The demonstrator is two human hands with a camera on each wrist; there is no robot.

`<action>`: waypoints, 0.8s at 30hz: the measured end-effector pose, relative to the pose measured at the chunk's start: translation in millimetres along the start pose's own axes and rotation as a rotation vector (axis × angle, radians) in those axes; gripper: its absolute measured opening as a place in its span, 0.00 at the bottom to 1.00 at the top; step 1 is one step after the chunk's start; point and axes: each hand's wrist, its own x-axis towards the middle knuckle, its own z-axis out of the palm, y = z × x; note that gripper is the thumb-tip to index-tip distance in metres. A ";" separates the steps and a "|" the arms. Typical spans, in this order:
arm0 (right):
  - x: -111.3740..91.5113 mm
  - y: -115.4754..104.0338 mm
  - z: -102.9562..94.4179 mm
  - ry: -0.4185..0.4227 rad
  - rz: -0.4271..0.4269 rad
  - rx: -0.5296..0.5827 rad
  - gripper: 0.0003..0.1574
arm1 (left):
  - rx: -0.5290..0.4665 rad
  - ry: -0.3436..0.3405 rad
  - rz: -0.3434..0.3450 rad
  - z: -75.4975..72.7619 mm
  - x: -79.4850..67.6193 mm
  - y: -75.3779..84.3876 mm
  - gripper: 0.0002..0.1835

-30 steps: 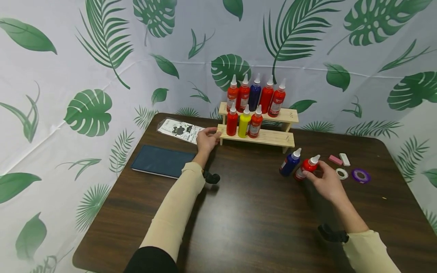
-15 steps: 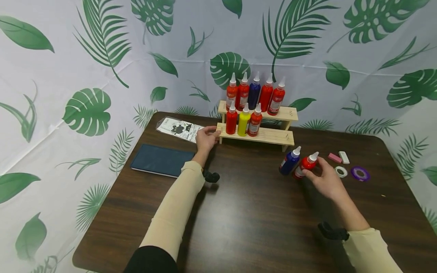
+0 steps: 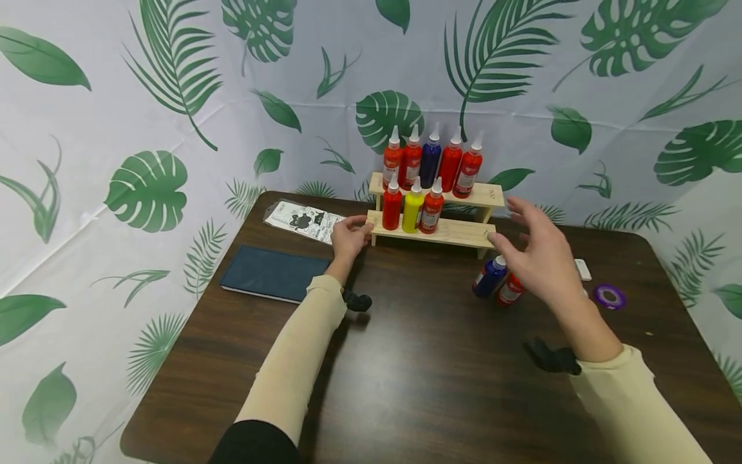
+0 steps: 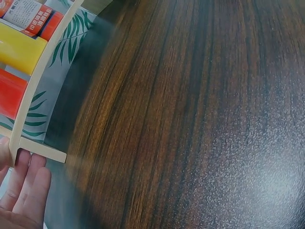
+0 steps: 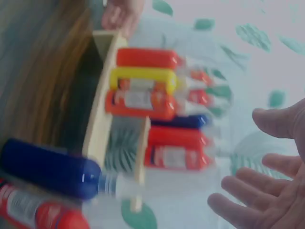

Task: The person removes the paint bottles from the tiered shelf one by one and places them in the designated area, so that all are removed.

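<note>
A two-tier wooden stand point(image 3: 464, 232) carries several red and orange-red squeeze bottles, a blue one point(image 3: 430, 162) and a yellow one point(image 3: 413, 210). My left hand point(image 3: 350, 237) pinches the left end of its lower tier. The thumb lies on the board and the fingers point(image 4: 35, 191) reach beneath it. My right hand point(image 3: 542, 258) hovers empty near the stand's right end, fingers spread and slightly bent. Below it on the table stand another blue bottle point(image 3: 489, 277) and a red bottle point(image 3: 511, 291), side by side. The hand hides the red bottle's cap.
A dark blue notebook point(image 3: 275, 274) and a white packaged sheet point(image 3: 304, 220) lie on the table's left. At right lie a white eraser point(image 3: 583, 269) and a purple tape roll point(image 3: 610, 296). A leaf-print cloth point(image 3: 324, 77) hangs behind the table.
My right hand has let go of the red bottle beside the blue one and risen toward the stand's right end. My left hand stays on the stand.
</note>
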 end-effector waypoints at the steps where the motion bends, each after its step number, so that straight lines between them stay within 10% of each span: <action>1: 8.4 -4.0 6.5 -0.029 -0.006 0.001 0.43 | 0.000 0.005 0.000 -0.8 0.0 0.1 0.12; 12: 89.4 4.0 79.5 -0.177 0.091 0.076 0.43 | -0.009 -0.004 0.013 0.6 0.4 3.1 0.12; 24: 106.3 10.8 116.1 -0.183 0.162 0.102 0.42 | 0.022 0.009 0.008 1.6 -0.3 -0.7 0.12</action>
